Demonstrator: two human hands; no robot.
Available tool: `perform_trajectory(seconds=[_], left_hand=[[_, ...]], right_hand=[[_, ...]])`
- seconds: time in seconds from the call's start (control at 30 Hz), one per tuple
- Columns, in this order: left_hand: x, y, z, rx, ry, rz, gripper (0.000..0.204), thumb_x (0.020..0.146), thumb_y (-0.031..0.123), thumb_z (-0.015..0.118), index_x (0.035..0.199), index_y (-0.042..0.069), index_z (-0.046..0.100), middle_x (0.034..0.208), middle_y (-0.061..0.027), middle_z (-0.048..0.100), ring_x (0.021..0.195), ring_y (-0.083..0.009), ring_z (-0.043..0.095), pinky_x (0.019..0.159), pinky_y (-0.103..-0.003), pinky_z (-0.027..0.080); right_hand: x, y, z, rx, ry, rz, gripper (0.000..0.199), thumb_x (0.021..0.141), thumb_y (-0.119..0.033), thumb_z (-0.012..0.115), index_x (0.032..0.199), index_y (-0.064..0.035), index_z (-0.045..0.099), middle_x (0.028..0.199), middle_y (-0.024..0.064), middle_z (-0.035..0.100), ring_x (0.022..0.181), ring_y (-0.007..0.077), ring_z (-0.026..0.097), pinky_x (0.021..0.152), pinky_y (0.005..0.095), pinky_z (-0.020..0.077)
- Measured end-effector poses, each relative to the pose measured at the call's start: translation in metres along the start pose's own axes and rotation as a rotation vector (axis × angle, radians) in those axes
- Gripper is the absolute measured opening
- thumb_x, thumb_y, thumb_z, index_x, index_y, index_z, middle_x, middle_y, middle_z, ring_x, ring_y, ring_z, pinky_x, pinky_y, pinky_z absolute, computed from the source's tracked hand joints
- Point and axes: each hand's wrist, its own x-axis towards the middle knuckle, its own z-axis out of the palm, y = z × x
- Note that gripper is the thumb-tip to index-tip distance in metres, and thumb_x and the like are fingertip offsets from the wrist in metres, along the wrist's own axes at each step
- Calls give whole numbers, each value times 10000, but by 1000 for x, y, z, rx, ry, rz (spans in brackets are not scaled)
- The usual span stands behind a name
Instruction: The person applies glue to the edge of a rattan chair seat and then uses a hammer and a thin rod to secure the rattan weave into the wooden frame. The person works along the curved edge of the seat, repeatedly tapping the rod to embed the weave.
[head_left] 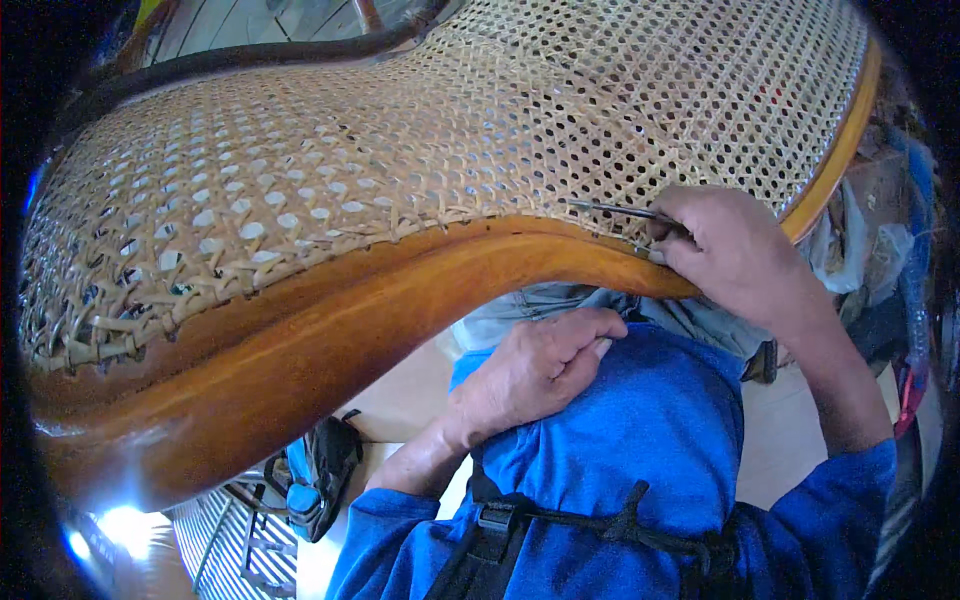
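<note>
The work in hand looks like the finishing of a woven cane seat [450,130] where the weave meets the curved wooden frame [330,320] — the binding along the rim, by my reading. The right hand [730,250] rests at the near edge of the frame, its grip clenched on a thin metal tool [615,210] whose tip lies on the cane just above the rim. The left hand [535,365] sits below the frame, against the person's blue shirt [650,440], fingers curled loosely; whether they pinch a strand of cane I cannot tell.

The next move, as I judge it, calls for a fine, steady tip — worked into one small hole beside the frame without splitting the strands next to it.

Much is hard to make out. The tool's handle is buried in the right hand. The far ends of the frame bend away and run out of view. Below the frame a dark bag [320,475] shows only in part, and the clutter right of the frame is blurred.
</note>
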Motion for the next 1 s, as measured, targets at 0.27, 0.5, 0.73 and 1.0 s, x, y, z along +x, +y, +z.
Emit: perform_trajectory(seconds=[0.27,0.5,0.73,1.0], left_hand=[[1,1,-2,-33,-34,-72,191,861,89,513,1038,39,565,936,-147,627,878,-312,622,743,-370,505],[0,-3,0,-40,1,-104,168,870,92,529,1020,48,590,889,-113,631,812,-238,629,725,-323,494],[3,-1,-2,-45,2,-147,171,869,98,531,1014,32,590,889,-116,632,809,-223,623,721,-318,494],[2,-10,-6,-153,57,-308,187,871,110,547,1017,6,598,866,-55,627,781,-130,590,715,-272,484]], right_hand=[[-10,4,-4,-103,-2,73,184,729,-153,575,810,12,583,771,198,574,780,363,579,688,437,449],[-12,0,-5,5,39,30,163,753,-159,542,726,-3,577,701,205,574,719,388,585,676,488,462],[-13,7,2,-87,146,22,197,786,-156,568,837,33,572,757,183,554,753,350,560,703,431,437],[-126,96,37,430,977,697,296,952,-254,435,1073,-26,581,779,6,538,671,53,468,585,204,364]])
